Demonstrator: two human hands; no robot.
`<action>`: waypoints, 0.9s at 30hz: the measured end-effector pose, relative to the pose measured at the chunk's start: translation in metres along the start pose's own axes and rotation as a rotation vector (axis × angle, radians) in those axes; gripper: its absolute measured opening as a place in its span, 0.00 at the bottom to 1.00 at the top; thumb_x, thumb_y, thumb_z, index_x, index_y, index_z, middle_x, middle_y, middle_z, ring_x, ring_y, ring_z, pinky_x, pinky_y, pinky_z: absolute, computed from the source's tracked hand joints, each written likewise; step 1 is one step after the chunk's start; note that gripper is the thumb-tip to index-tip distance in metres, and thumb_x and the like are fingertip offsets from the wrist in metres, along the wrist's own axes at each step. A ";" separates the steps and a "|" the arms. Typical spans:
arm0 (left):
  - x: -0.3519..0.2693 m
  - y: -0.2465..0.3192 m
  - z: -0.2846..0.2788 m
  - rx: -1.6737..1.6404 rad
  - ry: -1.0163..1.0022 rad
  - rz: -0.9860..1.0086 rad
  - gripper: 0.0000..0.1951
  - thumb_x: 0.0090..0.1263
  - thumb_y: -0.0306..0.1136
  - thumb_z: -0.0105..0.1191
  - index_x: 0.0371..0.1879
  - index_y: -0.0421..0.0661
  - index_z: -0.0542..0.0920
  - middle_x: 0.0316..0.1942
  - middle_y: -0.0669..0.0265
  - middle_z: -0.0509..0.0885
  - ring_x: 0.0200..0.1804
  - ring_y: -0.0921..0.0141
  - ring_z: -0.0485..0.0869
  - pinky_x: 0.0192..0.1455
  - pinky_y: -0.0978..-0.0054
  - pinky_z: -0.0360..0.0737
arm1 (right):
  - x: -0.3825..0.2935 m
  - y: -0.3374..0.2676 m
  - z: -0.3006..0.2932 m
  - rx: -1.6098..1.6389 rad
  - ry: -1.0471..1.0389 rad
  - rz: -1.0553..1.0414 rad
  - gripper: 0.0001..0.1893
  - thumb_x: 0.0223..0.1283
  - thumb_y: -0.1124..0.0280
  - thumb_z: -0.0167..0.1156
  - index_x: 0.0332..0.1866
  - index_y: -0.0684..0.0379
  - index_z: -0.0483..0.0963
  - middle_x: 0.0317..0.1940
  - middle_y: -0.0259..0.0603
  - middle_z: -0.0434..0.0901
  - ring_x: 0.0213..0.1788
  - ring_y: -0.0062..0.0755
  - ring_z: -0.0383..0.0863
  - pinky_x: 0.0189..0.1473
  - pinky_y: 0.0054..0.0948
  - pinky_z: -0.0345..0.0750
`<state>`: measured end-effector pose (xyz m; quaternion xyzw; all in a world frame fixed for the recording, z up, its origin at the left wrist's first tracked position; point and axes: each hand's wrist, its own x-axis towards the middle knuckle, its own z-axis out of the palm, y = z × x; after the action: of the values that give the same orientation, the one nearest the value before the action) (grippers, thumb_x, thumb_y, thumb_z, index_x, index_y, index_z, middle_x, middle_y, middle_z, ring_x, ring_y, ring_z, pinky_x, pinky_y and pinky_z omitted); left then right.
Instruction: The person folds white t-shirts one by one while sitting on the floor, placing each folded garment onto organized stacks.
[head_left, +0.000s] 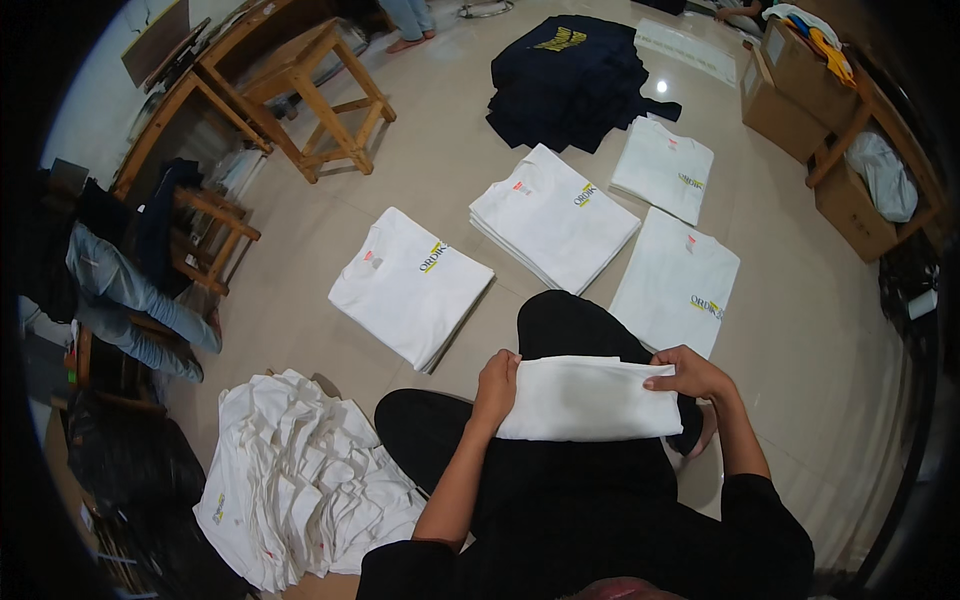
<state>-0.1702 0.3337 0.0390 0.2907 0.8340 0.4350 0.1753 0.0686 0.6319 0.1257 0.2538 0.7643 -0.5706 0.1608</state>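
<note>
A folded white T-shirt (589, 397) lies over my lap, its plain side up. My left hand (496, 390) grips its left end, and my right hand (686, 373) pinches its upper right corner with the thumb on top. Beyond my knees, folded white T-shirts sit in several stacks: one at the left (409, 289), a thicker one in the middle (555, 217), a small one at the back right (664, 169) and another at the right (679, 281). Each shows a printed chest and a red neck label. To my left rises a rumpled pile of white T-shirts (300, 480).
A heap of dark navy shirts (566, 79) with yellow print lies farther back on the tiled floor. Wooden stools (330, 97) and a person in jeans (135, 292) are at the left. Cardboard boxes (787, 101) stand at the right, near a white plastic bag (881, 176).
</note>
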 end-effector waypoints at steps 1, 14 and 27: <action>0.001 -0.004 0.004 0.001 -0.005 0.003 0.15 0.87 0.37 0.48 0.42 0.36 0.78 0.34 0.44 0.83 0.39 0.50 0.85 0.46 0.56 0.78 | 0.003 0.006 0.002 0.017 -0.001 -0.008 0.14 0.60 0.62 0.79 0.41 0.62 0.86 0.31 0.32 0.86 0.37 0.22 0.82 0.45 0.28 0.78; 0.012 0.002 -0.027 -0.527 -0.410 -0.539 0.24 0.85 0.53 0.52 0.63 0.44 0.81 0.48 0.62 0.87 0.51 0.72 0.83 0.60 0.71 0.78 | 0.055 -0.065 0.025 -0.230 -0.205 -0.321 0.34 0.62 0.54 0.78 0.70 0.57 0.76 0.52 0.46 0.82 0.53 0.36 0.81 0.58 0.35 0.78; 0.012 -0.013 -0.022 -0.307 -0.287 -0.258 0.15 0.83 0.42 0.59 0.38 0.42 0.81 0.31 0.71 0.80 0.36 0.77 0.72 0.42 0.74 0.73 | 0.054 -0.039 0.070 -0.344 0.174 -0.471 0.11 0.71 0.64 0.69 0.43 0.62 0.81 0.43 0.48 0.79 0.48 0.49 0.81 0.51 0.42 0.79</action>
<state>-0.1957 0.3220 0.0397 0.2105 0.7551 0.4847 0.3881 -0.0009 0.5677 0.1064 0.0865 0.8984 -0.4306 -0.0016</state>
